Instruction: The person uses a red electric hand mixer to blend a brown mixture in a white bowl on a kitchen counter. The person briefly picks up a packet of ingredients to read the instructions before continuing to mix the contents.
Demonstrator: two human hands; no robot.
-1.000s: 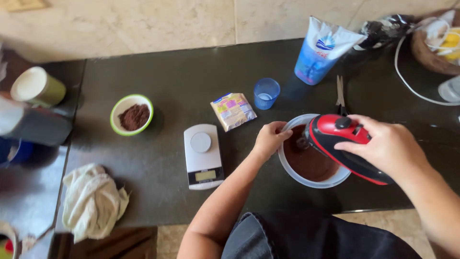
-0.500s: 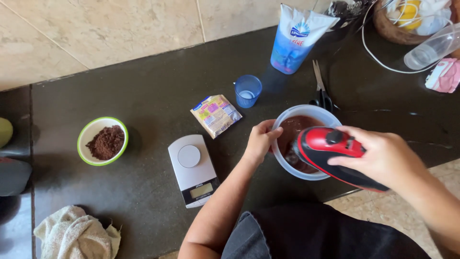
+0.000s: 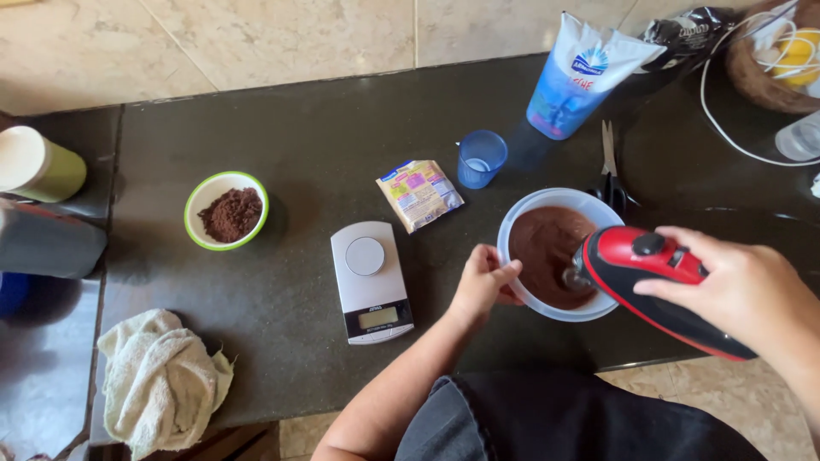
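A white plastic bowl (image 3: pixel 525 213) of brown batter stands on the dark counter (image 3: pixel 299 154). My left hand (image 3: pixel 483 279) grips the bowl's near-left rim. My right hand (image 3: pixel 741 286) is closed around the handle of a red and black hand mixer (image 3: pixel 653 273), whose front end dips into the batter. The beaters are hidden in the brown mix.
Left of the bowl lie a small white kitchen scale (image 3: pixel 371 280), a yellowish packet (image 3: pixel 419 194), a blue cup (image 3: pixel 481 158) and a green-rimmed bowl of brown powder (image 3: pixel 226 210). Scissors (image 3: pixel 610 166) and a blue-white pouch (image 3: pixel 576 77) sit behind. A crumpled cloth (image 3: pixel 158 380) lies at front left.
The view has shifted while both hands stayed put on the bowl and the mixer. The mixer's front end now sits lower in the batter.
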